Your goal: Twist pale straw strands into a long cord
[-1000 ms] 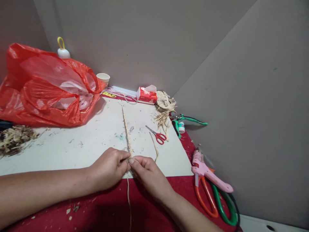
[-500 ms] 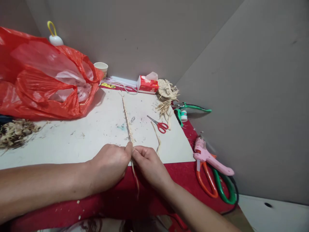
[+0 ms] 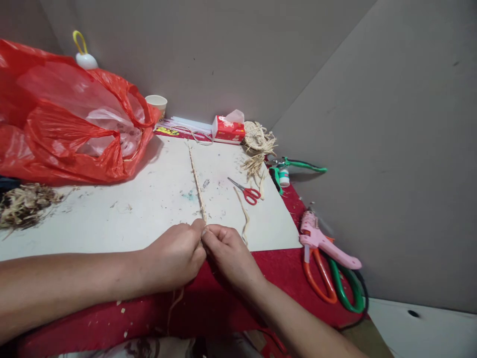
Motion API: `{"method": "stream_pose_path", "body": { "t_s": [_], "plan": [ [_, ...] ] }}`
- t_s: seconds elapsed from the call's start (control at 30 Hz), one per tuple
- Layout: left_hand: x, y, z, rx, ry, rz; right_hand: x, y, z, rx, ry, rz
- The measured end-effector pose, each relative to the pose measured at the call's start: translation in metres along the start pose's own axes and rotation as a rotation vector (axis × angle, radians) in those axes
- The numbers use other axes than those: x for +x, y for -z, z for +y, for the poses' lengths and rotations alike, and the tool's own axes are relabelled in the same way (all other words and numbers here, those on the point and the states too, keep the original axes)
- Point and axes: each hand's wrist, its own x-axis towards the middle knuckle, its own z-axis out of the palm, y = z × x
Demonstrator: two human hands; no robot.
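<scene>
A long thin braid of pale straw (image 3: 196,183) lies on the white board (image 3: 112,219), running from the far edge toward me. My left hand (image 3: 175,256) and my right hand (image 3: 227,253) meet at its near end, both closed in a pinch on the strands. Loose straw ends (image 3: 174,301) hang below my left hand over the red cloth (image 3: 208,308). Another loose straw strip (image 3: 244,214) lies just right of my right hand.
A red plastic bag (image 3: 70,119) fills the left back. Small red scissors (image 3: 248,191), a tissue box (image 3: 228,130), a paper cup (image 3: 156,103), a straw bundle (image 3: 259,146), green pruners (image 3: 294,166), a pink glue gun (image 3: 324,243) and large orange and green scissors (image 3: 335,286) sit right. Straw scraps (image 3: 26,204) lie left.
The view tilted down between the first two frames. My hands stayed pinched on the braid's end; the hanging straw ends swung from under my right hand to under my left.
</scene>
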Motion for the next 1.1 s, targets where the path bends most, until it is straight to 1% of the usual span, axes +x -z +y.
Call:
{"method": "stream_pose_path", "body": {
  "t_s": [0.07, 0.13, 0.17, 0.2, 0.23, 0.3, 0.33, 0.37, 0.4, 0.5, 0.53, 0.57, 0.6, 0.67, 0.83, 0.97, 1.03, 1.1],
  "plan": [
    [-0.002, 0.001, 0.001, -0.123, 0.031, -0.06, -0.001, 0.001, 0.002, 0.106, -0.042, 0.013],
    [-0.001, 0.008, 0.003, -0.234, 0.043, -0.144, -0.002, 0.004, 0.003, 0.222, -0.091, -0.015],
    [0.001, 0.014, 0.004, -0.258, 0.036, -0.168, -0.002, 0.007, 0.003, 0.28, -0.115, -0.04],
    [0.003, 0.019, 0.003, -0.256, 0.022, -0.162, -0.003, 0.01, 0.003, 0.332, -0.138, -0.069],
    [0.007, 0.024, 0.002, -0.232, 0.008, -0.126, -0.003, 0.013, 0.002, 0.373, -0.159, -0.1],
    [0.014, 0.03, -0.002, -0.208, 0.0, 0.018, -0.002, 0.018, 0.0, 0.412, -0.194, -0.155],
    [0.018, 0.031, -0.004, -0.235, 0.002, 0.088, -0.001, 0.02, -0.001, 0.41, -0.207, -0.176],
    [0.021, 0.029, -0.007, -0.296, 0.009, 0.113, 0.0, 0.022, -0.002, 0.402, -0.218, -0.194],
    [0.024, 0.026, -0.009, -0.385, 0.029, 0.083, 0.001, 0.023, -0.004, 0.391, -0.224, -0.21],
    [0.027, 0.015, -0.014, -0.691, 0.136, -0.189, 0.004, 0.027, -0.008, 0.354, -0.22, -0.262],
    [0.027, 0.013, -0.015, -0.754, 0.161, -0.253, 0.005, 0.028, -0.009, 0.341, -0.22, -0.279],
    [0.027, 0.011, -0.016, -0.783, 0.174, -0.283, 0.006, 0.03, -0.011, 0.326, -0.219, -0.29],
    [0.026, 0.011, -0.017, -0.782, 0.171, -0.288, 0.007, 0.031, -0.012, 0.308, -0.219, -0.299],
    [0.026, 0.013, -0.018, -0.711, 0.131, -0.264, 0.009, 0.035, -0.013, 0.271, -0.211, -0.32],
    [0.026, 0.02, -0.015, -0.456, -0.037, -0.143, 0.013, 0.043, -0.014, 0.166, -0.186, -0.405],
    [0.026, 0.021, -0.012, -0.213, -0.061, -0.062, 0.017, 0.046, -0.015, -0.031, -0.149, -0.413],
    [0.026, 0.022, -0.012, -0.22, -0.031, -0.086, 0.017, 0.045, -0.018, -0.13, -0.132, -0.416],
    [0.025, 0.021, -0.012, -0.356, 0.057, -0.181, 0.017, 0.044, -0.021, -0.203, -0.116, -0.424]
  ]
}}
